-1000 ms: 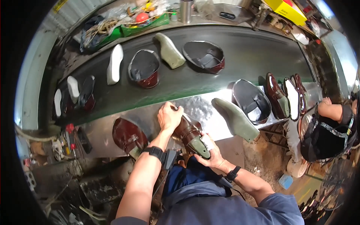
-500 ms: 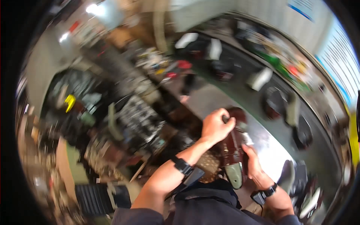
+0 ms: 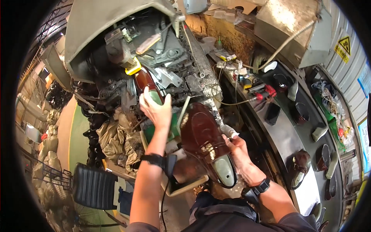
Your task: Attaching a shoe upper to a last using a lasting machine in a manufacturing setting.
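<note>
The right hand (image 3: 241, 154) grips a brown shoe (image 3: 206, 143) lying lengthwise, toe toward the machine (image 3: 162, 50). Left hand (image 3: 156, 110) clasps another shoe (image 3: 145, 79) there. Yellow triangular sign (image 3: 344, 44) upper right.

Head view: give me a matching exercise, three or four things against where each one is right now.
Things:
1. glossy brown leather shoe on a grey last
2. dark brown shoe with a green last
3. black ribbed seat cushion
4. yellow triangular warning sign

Places:
A. on the metal cabinet at upper right
B. held by the right hand
C. in the grey machine, under the left hand
D. lower left, beside the left forearm

Pairs: 1-B, 2-C, 3-D, 4-A
</note>
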Demonstrator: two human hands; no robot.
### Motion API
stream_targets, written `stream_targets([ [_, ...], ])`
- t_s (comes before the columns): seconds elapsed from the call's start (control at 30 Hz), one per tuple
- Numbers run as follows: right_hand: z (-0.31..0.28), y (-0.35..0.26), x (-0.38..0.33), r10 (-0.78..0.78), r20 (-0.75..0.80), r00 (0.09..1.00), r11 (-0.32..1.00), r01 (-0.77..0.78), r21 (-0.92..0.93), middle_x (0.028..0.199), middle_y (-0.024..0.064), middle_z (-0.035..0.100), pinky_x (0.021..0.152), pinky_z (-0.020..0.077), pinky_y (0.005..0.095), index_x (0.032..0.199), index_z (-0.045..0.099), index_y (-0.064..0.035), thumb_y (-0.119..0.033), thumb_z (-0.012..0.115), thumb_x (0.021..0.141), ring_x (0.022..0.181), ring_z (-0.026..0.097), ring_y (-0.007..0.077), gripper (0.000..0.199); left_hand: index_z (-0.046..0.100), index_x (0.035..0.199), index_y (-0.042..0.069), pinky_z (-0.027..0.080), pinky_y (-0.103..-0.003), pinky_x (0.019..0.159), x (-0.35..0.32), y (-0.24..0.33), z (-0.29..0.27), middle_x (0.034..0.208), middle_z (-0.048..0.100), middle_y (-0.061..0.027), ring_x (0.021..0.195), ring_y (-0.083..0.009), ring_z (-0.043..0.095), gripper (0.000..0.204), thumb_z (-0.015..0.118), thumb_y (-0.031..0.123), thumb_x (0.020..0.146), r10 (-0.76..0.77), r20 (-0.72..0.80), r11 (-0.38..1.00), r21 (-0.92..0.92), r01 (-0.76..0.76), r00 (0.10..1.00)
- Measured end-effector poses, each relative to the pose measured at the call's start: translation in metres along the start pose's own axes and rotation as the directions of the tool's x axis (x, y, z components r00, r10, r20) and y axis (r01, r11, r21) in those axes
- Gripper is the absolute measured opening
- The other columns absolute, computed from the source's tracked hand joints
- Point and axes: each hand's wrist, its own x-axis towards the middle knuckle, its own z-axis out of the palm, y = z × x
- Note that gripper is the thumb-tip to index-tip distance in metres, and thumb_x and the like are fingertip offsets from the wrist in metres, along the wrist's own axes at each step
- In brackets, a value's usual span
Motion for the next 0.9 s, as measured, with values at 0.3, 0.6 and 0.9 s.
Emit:
stream_targets([
  [0.3,0.127,0.014,0.077,0.055,-0.004,0.998,0.993,-0.055,-0.103,0.09,0.006,0.064,0.061,0.0532,0.0295,0.105,0.054,-0.0006,-0.017,0.071,0.098,0.076,0.061,0.0119,0.024,0.037,0.154,0.006,0.038,-0.042,0.115,0.011,-0.108,-0.018,0.149,0.045,-0.0203,0.136,-0.0348,0.047,0.102,0.092,0.028,0.07,-0.196,0.471,0.691,-0.556,0.461,0.86],
  [0.6,0.185,0.073,0.172,0.089,0.153,0.984,0.994,-0.078,-0.077,0.113,0.014,0.066,0.078,0.059,0.0328,0.126,0.056,0.0003,-0.014,0.07,0.097,0.098,0.066,0.0192,0.035,0.066,0.122,-0.002,0.049,-0.028,0.086,0.019,-0.114,-0.085,0.112,0.07,-0.0037,0.095,-0.0117,0.064,0.027,0.063,0.012,0.098,-0.308,0.862,-0.235,-0.48,0.845,0.404],
  [0.9,0.217,0.084,0.218,0.063,-0.037,0.997,0.998,-0.063,-0.01,0.103,0.0108,0.067,0.07,0.0575,0.0317,0.118,0.059,0.0026,-0.009,0.065,0.1,0.083,0.066,0.0171,0.022,0.067,0.1,0.008,0.05,-0.029,0.069,0.028,-0.135,-0.027,0.094,0.07,-0.0013,0.081,-0.0132,0.065,0.017,0.069,0.024,0.1,-0.523,0.763,-0.077,-0.487,0.87,0.38],
])
